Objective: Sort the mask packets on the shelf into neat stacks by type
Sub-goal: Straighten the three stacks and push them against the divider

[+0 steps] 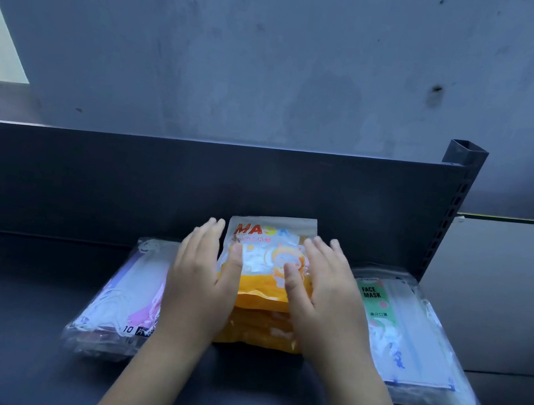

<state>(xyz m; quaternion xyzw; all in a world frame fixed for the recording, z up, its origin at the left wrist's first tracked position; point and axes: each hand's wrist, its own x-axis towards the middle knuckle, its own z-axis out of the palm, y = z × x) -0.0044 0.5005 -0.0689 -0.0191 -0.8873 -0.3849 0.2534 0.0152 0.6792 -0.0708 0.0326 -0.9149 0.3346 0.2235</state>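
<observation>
Three stacks of mask packets lie side by side on the dark shelf. In the middle is a stack of orange packets printed "MASK" with a cartoon figure. My left hand presses flat against its left side, thumb on top. On the stack's right side lies my right hand, fingers straight, thumb on the top packet. To the left sits a stack of clear packets with pink and white masks. The stack on the right holds clear packets with a green "FACE MASK" label.
A dark metal back panel rises behind the stacks, ending at a slotted upright post on the right. A grey concrete wall stands behind. The shelf's front edge runs near the bottom right corner.
</observation>
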